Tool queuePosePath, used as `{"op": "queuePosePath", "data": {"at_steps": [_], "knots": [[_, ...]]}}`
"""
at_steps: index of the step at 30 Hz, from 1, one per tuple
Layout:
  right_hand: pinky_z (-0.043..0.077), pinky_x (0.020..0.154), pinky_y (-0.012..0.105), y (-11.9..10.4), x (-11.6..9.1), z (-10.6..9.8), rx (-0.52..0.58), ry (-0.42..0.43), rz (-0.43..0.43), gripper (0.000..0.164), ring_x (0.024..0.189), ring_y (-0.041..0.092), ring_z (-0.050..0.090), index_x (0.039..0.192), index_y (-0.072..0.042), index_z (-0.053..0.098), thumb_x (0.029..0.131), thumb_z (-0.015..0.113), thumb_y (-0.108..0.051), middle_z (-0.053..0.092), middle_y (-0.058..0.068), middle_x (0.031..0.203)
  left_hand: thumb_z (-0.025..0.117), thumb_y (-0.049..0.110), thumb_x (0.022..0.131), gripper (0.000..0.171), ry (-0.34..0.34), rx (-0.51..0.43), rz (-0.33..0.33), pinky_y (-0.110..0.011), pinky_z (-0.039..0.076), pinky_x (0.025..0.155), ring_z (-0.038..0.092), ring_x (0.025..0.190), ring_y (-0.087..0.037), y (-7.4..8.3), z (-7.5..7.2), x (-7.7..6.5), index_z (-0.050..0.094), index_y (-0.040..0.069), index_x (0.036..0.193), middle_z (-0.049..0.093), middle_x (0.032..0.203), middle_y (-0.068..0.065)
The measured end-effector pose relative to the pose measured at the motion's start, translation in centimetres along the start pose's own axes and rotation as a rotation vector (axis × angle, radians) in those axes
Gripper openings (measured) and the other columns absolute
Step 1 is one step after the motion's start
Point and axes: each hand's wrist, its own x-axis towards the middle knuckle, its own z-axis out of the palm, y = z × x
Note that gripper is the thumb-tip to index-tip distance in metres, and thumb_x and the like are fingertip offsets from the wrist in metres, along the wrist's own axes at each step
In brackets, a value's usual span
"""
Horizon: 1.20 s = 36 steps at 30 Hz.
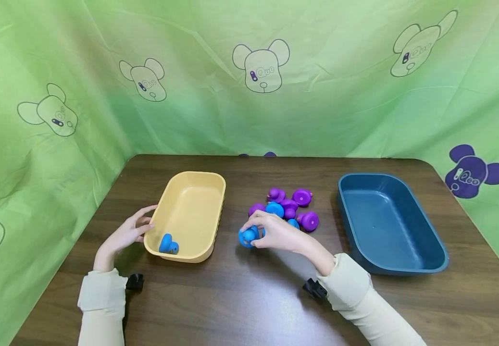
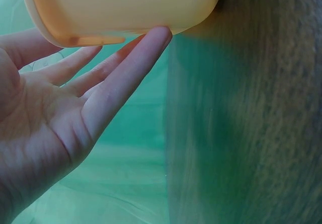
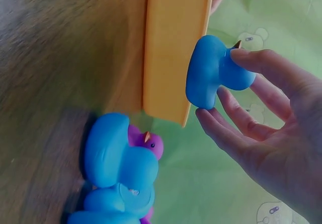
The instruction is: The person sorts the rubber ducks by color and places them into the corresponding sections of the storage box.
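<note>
A blue rubber duck (image 3: 206,75) is pinched between the thumb and fingertips of my right hand (image 1: 275,233), above the table beside the duck pile. In the right wrist view its orange beak shows by the thumb. My left hand (image 1: 130,233) touches the left side of the yellow bin (image 1: 191,202); in the left wrist view its fingers (image 2: 123,78) lie fairly straight against the outer wall. Inside the bin, near its front left corner, lies another blue duck (image 1: 168,244). Several purple ducks (image 1: 307,221) and blue ducks (image 1: 274,209) sit close together, partly hidden behind my right hand.
To the right on the brown wooden table (image 1: 249,298) stands a blue bin (image 1: 383,226), with nothing visible inside. A green cloth (image 1: 197,120) with mouse-like printed heads hangs behind and at the sides. Black devices (image 1: 314,288) are strapped at both wrists.
</note>
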Motion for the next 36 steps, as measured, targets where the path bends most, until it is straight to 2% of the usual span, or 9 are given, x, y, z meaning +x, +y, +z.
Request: {"op": "queuePosePath", "data": {"at_steps": [9, 17, 30, 36], "knots": [[0.043, 0.080, 0.037, -0.7, 1.0, 0.6, 0.036, 0.021, -0.015, 0.029, 0.090, 0.017, 0.050, 0.100, -0.006, 0.065, 0.071, 0.067, -0.005, 0.054, 0.003, 0.095, 0.043, 0.005, 0.092, 0.053, 0.005, -0.001, -0.002, -0.032, 0.051, 0.065, 0.057, 0.088, -0.028, 0.0, 0.0, -0.1, 0.019, 0.002, 0.139, 0.040, 0.119, -0.037], [0.043, 0.081, 0.035, -1.6, 1.9, 1.0, 0.050, 0.011, -0.026, 0.029, 0.088, 0.016, 0.051, 0.101, -0.006, 0.064, 0.072, 0.066, -0.005, 0.053, 0.004, 0.096, 0.042, 0.005, 0.092, 0.052, 0.011, 0.002, -0.006, -0.032, 0.051, 0.066, 0.055, 0.093, -0.034, 0.1, 0.1, -0.2, 0.019, 0.002, 0.139, 0.038, 0.120, -0.037], [0.043, 0.081, 0.031, -2.7, 3.2, 2.3, 0.078, 0.002, -0.049, 0.027, 0.090, 0.015, 0.051, 0.100, -0.008, 0.064, 0.073, 0.067, -0.006, 0.053, 0.003, 0.097, 0.042, 0.004, 0.092, 0.053, 0.012, 0.006, -0.008, -0.032, 0.051, 0.066, 0.054, 0.094, -0.034, 0.1, 0.1, -0.1, 0.019, 0.002, 0.138, 0.038, 0.121, -0.037], [0.042, 0.082, 0.035, -2.9, 3.8, 2.8, 0.090, -0.002, -0.055, 0.028, 0.091, 0.016, 0.051, 0.102, -0.008, 0.064, 0.074, 0.066, -0.006, 0.053, 0.004, 0.098, 0.043, 0.004, 0.091, 0.053, 0.012, -0.001, -0.006, -0.033, 0.051, 0.066, 0.055, 0.093, -0.034, 0.0, 0.1, 0.0, 0.019, 0.002, 0.139, 0.038, 0.120, -0.037]]}}
